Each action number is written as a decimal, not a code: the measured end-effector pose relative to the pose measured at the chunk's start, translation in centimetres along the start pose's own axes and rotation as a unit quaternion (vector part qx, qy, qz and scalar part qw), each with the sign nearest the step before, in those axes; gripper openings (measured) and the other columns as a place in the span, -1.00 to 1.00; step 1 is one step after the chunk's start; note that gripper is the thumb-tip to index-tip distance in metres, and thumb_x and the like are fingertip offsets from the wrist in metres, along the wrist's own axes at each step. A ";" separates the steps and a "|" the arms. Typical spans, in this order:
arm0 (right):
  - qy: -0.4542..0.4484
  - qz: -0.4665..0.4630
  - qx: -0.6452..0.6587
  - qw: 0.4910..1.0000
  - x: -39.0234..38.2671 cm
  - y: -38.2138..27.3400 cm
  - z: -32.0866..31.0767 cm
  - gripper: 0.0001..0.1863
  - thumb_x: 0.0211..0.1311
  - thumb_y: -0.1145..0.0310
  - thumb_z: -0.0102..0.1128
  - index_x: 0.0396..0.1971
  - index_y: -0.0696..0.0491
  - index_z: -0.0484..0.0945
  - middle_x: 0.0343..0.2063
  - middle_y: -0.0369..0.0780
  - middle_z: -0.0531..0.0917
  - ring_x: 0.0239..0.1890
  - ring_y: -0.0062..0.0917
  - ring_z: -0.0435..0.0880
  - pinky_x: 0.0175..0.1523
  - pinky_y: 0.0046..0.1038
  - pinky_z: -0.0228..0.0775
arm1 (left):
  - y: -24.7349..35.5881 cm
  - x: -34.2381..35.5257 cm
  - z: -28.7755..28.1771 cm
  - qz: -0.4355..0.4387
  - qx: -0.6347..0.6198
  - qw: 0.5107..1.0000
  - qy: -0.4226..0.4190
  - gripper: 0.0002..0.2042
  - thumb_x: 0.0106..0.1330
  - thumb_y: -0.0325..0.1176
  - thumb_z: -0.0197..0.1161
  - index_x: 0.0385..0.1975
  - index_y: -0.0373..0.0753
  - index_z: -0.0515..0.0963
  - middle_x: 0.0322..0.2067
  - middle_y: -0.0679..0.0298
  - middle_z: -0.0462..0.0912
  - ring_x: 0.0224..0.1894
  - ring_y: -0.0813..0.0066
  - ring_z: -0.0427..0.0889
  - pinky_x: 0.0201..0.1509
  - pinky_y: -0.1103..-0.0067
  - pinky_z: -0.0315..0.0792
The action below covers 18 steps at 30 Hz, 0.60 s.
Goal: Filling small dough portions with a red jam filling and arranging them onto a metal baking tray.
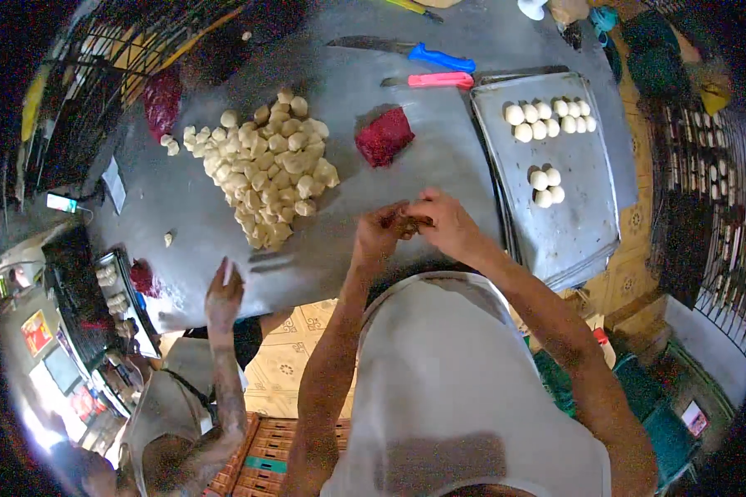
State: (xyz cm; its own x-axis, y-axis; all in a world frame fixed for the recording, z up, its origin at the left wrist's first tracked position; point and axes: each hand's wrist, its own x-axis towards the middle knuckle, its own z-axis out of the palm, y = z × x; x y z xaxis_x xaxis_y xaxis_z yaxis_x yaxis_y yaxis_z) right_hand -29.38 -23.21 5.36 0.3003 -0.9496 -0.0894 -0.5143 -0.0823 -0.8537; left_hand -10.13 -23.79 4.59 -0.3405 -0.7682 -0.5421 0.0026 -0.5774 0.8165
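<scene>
My left hand [377,228] and my right hand [439,219] meet above the grey metal table [398,265] near its front edge, fingers closed around something small and dark that I cannot make out. Beyond them lies a dark red, rough-surfaced block [384,135]. To their left is a heap of pale dough pieces [261,170]. To their right, a stack of metal trays [555,224] carries several round dough balls [539,120] in separate groups on the top one.
A co-worker's hand [224,290] is at the table's left front, near a tray with dough pieces [112,290]. Blue-handled [439,58] and pink-handled [439,80] knives lie at the back. Dark racks [704,174] stand right. Orange crates [261,455] are below.
</scene>
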 end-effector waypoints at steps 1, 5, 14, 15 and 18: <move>-0.019 -0.047 -0.025 0.998 0.2 0.3 -0.4 -0.56 0.00 0.53 0.34 -0.02 0.04 0.66 -0.26 -0.03 0.56 -0.14 -0.07 0.58 -0.02 -0.17 0.45 | 0.6 -0.4 0.7 0.019 0.002 1.000 0.005 -0.75 0.42 -0.51 0.18 0.05 -0.38 0.57 -0.27 0.25 0.70 -0.28 0.55 0.64 -0.20 0.58 0.57; -0.130 0.042 -0.042 0.990 1.3 1.8 -1.3 -0.67 0.03 0.50 0.33 -0.13 0.06 0.67 -0.14 0.01 0.54 -0.13 -0.07 0.58 -0.02 -0.15 0.46 | -0.6 -0.4 2.0 0.089 0.082 0.992 0.032 -0.78 0.43 -0.52 0.11 0.00 -0.38 0.57 -0.31 0.22 0.72 -0.22 0.47 0.66 -0.12 0.51 0.56; -0.078 0.120 -0.015 0.990 -1.5 3.2 0.7 -0.79 0.18 0.29 0.32 -0.36 0.15 0.69 -0.43 0.05 0.64 -0.24 -0.01 0.64 -0.12 -0.08 0.46 | 0.5 -0.6 2.0 0.125 0.366 0.922 0.034 -0.77 0.36 -0.25 0.29 -0.23 -0.31 0.68 -0.34 0.01 0.68 -0.25 0.05 0.68 -0.15 0.29 0.52; -0.080 0.118 -0.069 0.987 -1.7 2.3 1.2 -0.78 0.18 0.28 0.32 -0.36 0.15 0.68 -0.41 0.06 0.65 -0.26 -0.02 0.66 -0.14 -0.09 0.47 | -1.2 -0.3 1.1 0.197 0.371 0.907 0.029 -0.82 0.32 -0.30 0.31 -0.29 -0.30 0.70 -0.33 -0.01 0.67 -0.25 0.02 0.67 -0.15 0.28 0.52; -0.066 0.202 -0.009 0.977 -2.3 3.5 1.7 -0.79 0.23 0.32 0.32 -0.26 0.15 0.70 -0.37 -0.02 0.70 -0.32 -0.24 0.68 -0.19 -0.23 0.48 | -1.8 -0.3 1.2 0.268 0.459 0.847 -0.018 -0.71 0.32 -0.35 0.29 0.01 -0.28 0.60 -0.08 -0.03 0.64 -0.14 0.00 0.66 -0.10 0.31 0.54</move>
State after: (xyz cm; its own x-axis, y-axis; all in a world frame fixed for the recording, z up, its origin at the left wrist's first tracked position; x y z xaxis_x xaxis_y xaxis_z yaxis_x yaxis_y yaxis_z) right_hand -30.48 -20.76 1.67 0.1692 -0.8587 -0.4837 -0.6261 0.2854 -0.7257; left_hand -11.11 -22.16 3.51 -0.5504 -0.8333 -0.0523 -0.5604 0.3222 0.7630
